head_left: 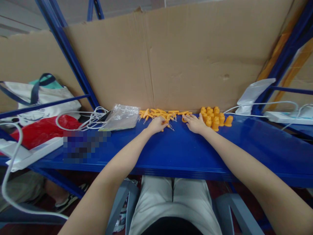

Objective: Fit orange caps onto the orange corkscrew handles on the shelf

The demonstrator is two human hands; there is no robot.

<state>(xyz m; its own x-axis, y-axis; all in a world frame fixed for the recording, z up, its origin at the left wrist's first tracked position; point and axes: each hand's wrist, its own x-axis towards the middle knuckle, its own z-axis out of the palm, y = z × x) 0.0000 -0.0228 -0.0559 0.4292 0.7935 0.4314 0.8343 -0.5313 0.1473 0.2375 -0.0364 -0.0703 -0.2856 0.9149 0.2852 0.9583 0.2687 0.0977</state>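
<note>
Over a pile of orange T-handled corkscrews point(156, 113), my left hand point(157, 125) has its fingers closed on one corkscrew point(167, 122); a metal spiral shows just to its right. My right hand point(196, 124) rests low over the blue shelf, its fingertips at an orange cup-shaped piece point(184, 119) that lies tipped and is partly hidden by the fingers. Right of that hand, several matching orange cup-shaped pieces point(215, 123) stand grouped together.
The blue metal shelf point(178, 153) backs onto a tall cardboard sheet point(183, 58). To the left lie a clear plastic bag point(123, 118), coiled white cables point(94, 119), a red bag point(46, 129) and a white tote point(49, 99). A white power strip point(288, 117) sits far right.
</note>
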